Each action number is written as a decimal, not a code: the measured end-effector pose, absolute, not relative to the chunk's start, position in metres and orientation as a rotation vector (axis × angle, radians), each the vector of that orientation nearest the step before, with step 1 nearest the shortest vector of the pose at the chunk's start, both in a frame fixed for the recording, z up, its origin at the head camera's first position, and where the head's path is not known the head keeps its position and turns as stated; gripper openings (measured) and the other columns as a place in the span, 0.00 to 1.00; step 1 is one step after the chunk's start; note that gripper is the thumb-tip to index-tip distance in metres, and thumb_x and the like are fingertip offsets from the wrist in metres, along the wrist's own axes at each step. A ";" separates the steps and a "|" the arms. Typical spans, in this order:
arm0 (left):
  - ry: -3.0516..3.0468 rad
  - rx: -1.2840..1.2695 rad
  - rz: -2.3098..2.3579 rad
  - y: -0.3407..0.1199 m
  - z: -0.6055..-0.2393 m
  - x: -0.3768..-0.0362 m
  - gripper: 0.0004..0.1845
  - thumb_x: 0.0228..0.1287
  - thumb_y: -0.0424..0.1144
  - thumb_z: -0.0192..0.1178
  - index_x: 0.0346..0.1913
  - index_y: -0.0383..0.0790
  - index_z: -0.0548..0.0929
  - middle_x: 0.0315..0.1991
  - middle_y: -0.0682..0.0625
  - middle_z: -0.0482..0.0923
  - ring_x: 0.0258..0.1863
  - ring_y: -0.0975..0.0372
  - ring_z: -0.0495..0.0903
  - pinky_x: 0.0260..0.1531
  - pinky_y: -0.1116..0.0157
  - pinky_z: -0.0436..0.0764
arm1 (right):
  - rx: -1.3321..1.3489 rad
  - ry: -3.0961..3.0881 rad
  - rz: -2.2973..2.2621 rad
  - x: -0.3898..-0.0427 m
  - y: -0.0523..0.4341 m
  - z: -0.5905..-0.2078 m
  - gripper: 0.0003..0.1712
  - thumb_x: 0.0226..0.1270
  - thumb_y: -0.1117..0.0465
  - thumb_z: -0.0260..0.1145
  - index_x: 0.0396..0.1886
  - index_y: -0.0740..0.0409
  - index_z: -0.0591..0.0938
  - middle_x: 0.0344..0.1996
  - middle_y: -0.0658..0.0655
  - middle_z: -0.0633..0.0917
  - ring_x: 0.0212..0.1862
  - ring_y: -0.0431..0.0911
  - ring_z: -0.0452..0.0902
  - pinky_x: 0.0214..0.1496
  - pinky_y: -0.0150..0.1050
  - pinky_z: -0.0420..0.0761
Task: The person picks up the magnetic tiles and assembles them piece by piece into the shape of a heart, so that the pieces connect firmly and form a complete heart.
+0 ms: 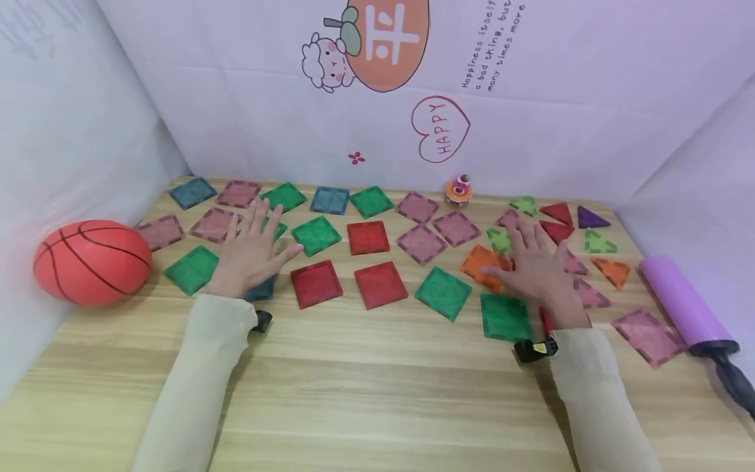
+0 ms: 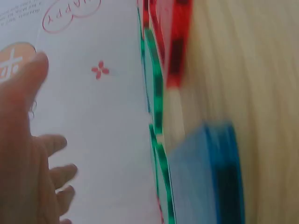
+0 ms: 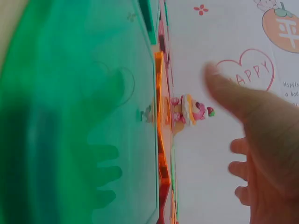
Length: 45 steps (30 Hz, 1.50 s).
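Translucent magnetic tiles lie spread over the wooden table. On the left side, my left hand [image 1: 250, 252] is spread palm down above them, near a green square tile [image 1: 192, 269] and partly hiding a blue tile [image 1: 261, 289]. The left wrist view shows its fingers apart, holding nothing, with a blue tile [image 2: 196, 182] close to the camera. On the right, my right hand [image 1: 537, 272] hovers with spread fingers over an orange tile [image 1: 480, 262]. A green square tile [image 1: 505, 317] lies beside its wrist and fills much of the right wrist view.
A red basketball-patterned ball [image 1: 92, 263] sits at the left edge. A purple pump [image 1: 687, 298] lies at the right edge. Near the back cloth stands a small pink and orange figurine [image 1: 459, 191]. Triangular tiles, including a purple one [image 1: 592, 217], lie at the right back.
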<state>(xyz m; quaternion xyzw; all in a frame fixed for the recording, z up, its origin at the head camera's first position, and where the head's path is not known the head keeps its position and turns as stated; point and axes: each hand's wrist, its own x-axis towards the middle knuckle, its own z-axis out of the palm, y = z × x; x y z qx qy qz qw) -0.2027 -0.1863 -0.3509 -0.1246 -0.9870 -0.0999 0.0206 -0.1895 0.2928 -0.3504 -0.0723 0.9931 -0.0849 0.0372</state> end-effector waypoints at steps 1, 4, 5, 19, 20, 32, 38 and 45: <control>-3.067 -0.397 -0.316 -0.183 -0.350 -0.203 0.47 0.66 0.69 0.40 0.76 0.41 0.41 0.77 0.39 0.36 0.76 0.45 0.35 0.71 0.42 0.35 | -0.230 3.041 -0.259 -0.190 0.292 -0.350 0.61 0.60 0.29 0.55 0.77 0.55 0.36 0.76 0.65 0.38 0.74 0.65 0.26 0.61 0.76 0.25; -3.085 -0.434 -0.332 -0.171 -0.348 -0.204 0.46 0.68 0.66 0.40 0.76 0.39 0.42 0.76 0.37 0.39 0.75 0.44 0.37 0.71 0.42 0.39 | -0.265 3.027 -0.274 -0.191 0.286 -0.350 0.59 0.60 0.32 0.59 0.77 0.56 0.41 0.75 0.68 0.45 0.74 0.66 0.29 0.62 0.76 0.26; -3.089 -0.449 -0.334 -0.166 -0.348 -0.205 0.45 0.69 0.65 0.41 0.76 0.38 0.42 0.76 0.37 0.40 0.75 0.44 0.38 0.71 0.42 0.40 | -0.279 3.020 -0.279 -0.191 0.283 -0.350 0.57 0.61 0.34 0.59 0.76 0.58 0.43 0.74 0.68 0.47 0.74 0.66 0.30 0.62 0.76 0.27; -3.218 -0.723 -0.346 -0.079 -0.356 -0.215 0.44 0.68 0.64 0.44 0.75 0.38 0.46 0.75 0.38 0.45 0.74 0.47 0.48 0.71 0.50 0.54 | -0.579 2.924 -0.344 -0.194 0.219 -0.351 0.41 0.69 0.46 0.58 0.72 0.66 0.58 0.71 0.70 0.59 0.71 0.66 0.53 0.68 0.63 0.58; -3.233 -0.725 -0.339 -0.074 -0.356 -0.215 0.45 0.68 0.64 0.45 0.75 0.38 0.46 0.76 0.38 0.45 0.75 0.47 0.47 0.71 0.51 0.55 | -0.590 2.914 -0.341 -0.195 0.215 -0.351 0.42 0.69 0.46 0.59 0.72 0.65 0.58 0.71 0.70 0.59 0.70 0.66 0.55 0.67 0.63 0.60; -3.416 -0.663 -0.229 -0.044 -0.364 -0.208 0.46 0.66 0.63 0.49 0.75 0.38 0.47 0.77 0.41 0.36 0.76 0.49 0.39 0.72 0.54 0.52 | -0.531 2.792 -0.277 -0.196 0.187 -0.357 0.43 0.69 0.42 0.56 0.73 0.62 0.57 0.73 0.66 0.57 0.73 0.61 0.53 0.70 0.59 0.58; -3.439 -0.698 -0.266 -0.042 -0.365 -0.204 0.45 0.66 0.60 0.52 0.75 0.37 0.50 0.77 0.41 0.40 0.76 0.51 0.42 0.72 0.55 0.55 | -0.508 2.767 -0.256 -0.189 0.182 -0.358 0.44 0.69 0.42 0.57 0.73 0.62 0.56 0.73 0.66 0.57 0.74 0.61 0.50 0.70 0.58 0.58; -3.425 -0.718 -0.294 -0.042 -0.366 -0.197 0.42 0.66 0.58 0.54 0.74 0.39 0.53 0.77 0.43 0.42 0.76 0.52 0.43 0.70 0.49 0.57 | -0.536 2.792 -0.220 -0.180 0.174 -0.353 0.43 0.68 0.40 0.56 0.73 0.62 0.59 0.71 0.67 0.61 0.71 0.64 0.57 0.67 0.59 0.64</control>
